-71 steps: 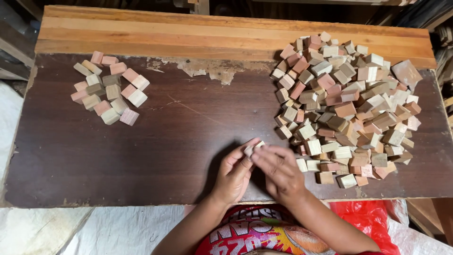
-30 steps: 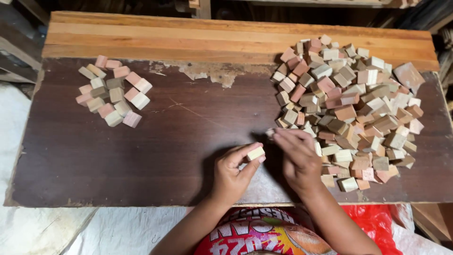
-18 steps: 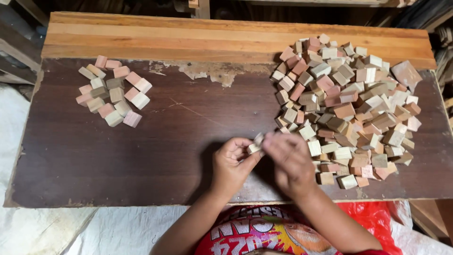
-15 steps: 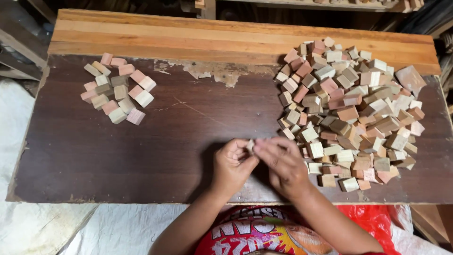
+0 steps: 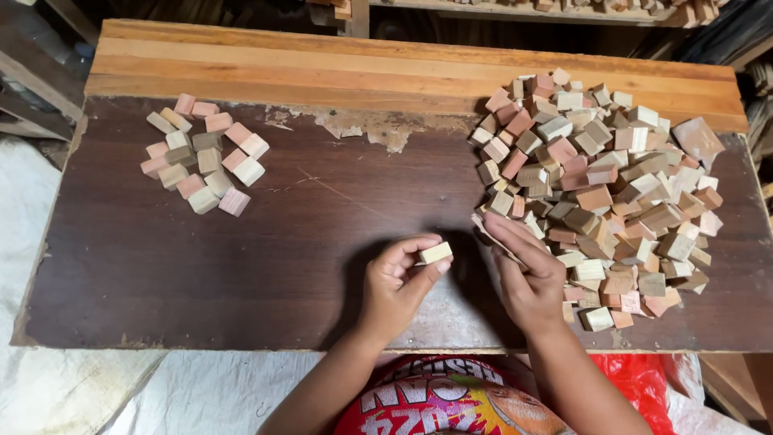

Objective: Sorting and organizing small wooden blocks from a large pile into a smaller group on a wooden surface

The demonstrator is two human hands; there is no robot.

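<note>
A dark brown desk (image 5: 266, 266) has a worn, chipped patch (image 5: 378, 127) near its far edge, where a band of lighter wooden planks (image 5: 322, 64) runs across. A small group of pale and pinkish wooden blocks (image 5: 205, 165) lies at the far left of the desk. White cloth (image 5: 48, 387) lies below on the left, and red plastic (image 5: 644, 379) shows at lower right.
</note>
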